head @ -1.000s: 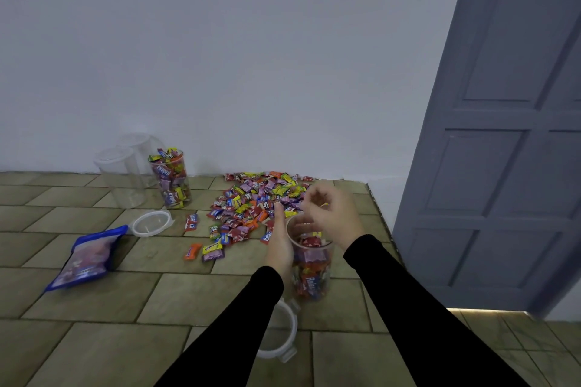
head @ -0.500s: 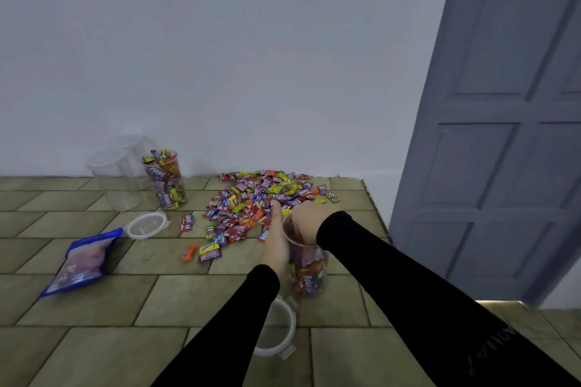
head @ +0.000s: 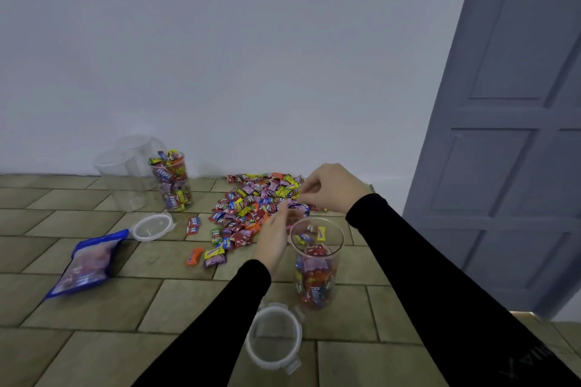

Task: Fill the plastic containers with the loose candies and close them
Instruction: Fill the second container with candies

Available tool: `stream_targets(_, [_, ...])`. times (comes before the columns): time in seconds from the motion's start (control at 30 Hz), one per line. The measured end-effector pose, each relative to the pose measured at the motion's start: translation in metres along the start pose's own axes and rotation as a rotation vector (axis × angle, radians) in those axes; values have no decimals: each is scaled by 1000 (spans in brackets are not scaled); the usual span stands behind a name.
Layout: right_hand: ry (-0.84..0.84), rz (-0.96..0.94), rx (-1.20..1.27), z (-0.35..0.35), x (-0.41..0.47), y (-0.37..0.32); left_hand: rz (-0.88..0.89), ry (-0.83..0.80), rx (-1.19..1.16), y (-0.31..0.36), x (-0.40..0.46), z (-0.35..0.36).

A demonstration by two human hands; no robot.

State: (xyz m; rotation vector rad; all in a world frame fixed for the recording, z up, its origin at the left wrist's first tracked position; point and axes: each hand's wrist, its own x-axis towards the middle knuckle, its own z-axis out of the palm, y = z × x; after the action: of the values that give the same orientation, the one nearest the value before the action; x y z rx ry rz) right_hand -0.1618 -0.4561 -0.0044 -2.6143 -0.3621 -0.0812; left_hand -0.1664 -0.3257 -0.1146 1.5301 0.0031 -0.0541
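A clear plastic container (head: 316,264), roughly half full of wrapped candies, stands open on the tiled floor in front of me. My left hand (head: 275,237) rests against its left side near the rim, fingers mostly straight. My right hand (head: 333,188) hovers over the right end of the loose candy pile (head: 254,203), fingers curled and pinching at candies there. The container's clear lid (head: 273,338) lies flat on the floor close to me. A second container (head: 171,181), heaped full of candies and without a lid, stands by the wall.
Two empty clear containers (head: 121,174) stand left of the full one, against the white wall. Another lid (head: 152,226) lies near them. A blue candy bag (head: 86,262) lies flat on the left. A grey door (head: 509,122) fills the right side.
My right hand has come out of the container's mouth and moved up to the right end of the candy pile. My left hand stays beside the container.
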Motion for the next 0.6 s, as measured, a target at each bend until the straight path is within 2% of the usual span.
stream_targets(0.13, [20,68,-9,16,31,14,68,29,246,-1,16,-17])
stream_targets(0.27, [-90,106,-63,34,64,16,95,123,547,-17,44,-42])
stream_targets(0.47, [-245,134,-209,66,125,-11,32,256,1043,-25,80,-90])
stream_targets(0.6, [-297,221,-324,103,161,-29,-48,280,1177,-29,97,-118])
